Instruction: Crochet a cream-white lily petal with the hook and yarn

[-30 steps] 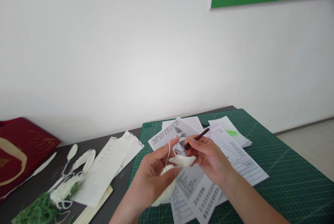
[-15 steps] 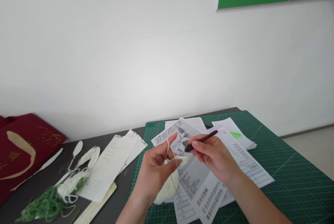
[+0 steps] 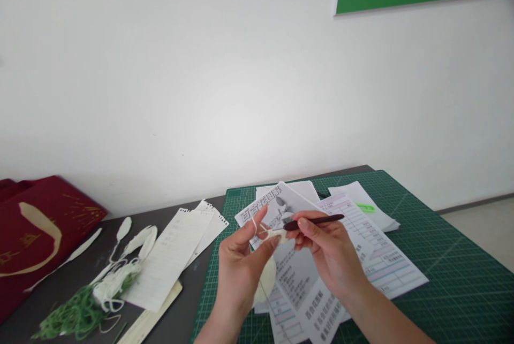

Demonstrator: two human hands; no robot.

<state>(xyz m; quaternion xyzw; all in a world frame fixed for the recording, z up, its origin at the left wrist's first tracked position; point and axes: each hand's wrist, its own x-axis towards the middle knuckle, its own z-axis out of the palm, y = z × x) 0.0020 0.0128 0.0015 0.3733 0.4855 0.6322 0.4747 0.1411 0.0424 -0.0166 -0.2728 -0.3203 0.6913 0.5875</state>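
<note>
My left hand (image 3: 244, 261) pinches a small cream crochet piece (image 3: 277, 236) between thumb and fingers, with a strand of cream yarn (image 3: 254, 224) looped over its raised index finger. In my right hand (image 3: 327, 245) is a crochet hook with a dark brown handle (image 3: 315, 221), held like a pen. The hook's thin shaft points left into the top edge of the piece; its tip is too small to make out. Partly hidden behind my left hand, a ball of cream yarn (image 3: 265, 278) rests on the printed sheets.
A green cutting mat (image 3: 433, 258) carries printed sheets (image 3: 397, 266) and a bright green clip (image 3: 365, 208). To the left are handwritten pages (image 3: 172, 253), a pale ruler-like strip (image 3: 155, 314), green yarn (image 3: 72, 314), white crocheted petals (image 3: 140, 239) and a dark red bag (image 3: 44, 226).
The hook's handle has tipped flatter, and its shaft has moved to the crochet piece. My left index finger has lowered slightly with the yarn. The view has shifted a little.
</note>
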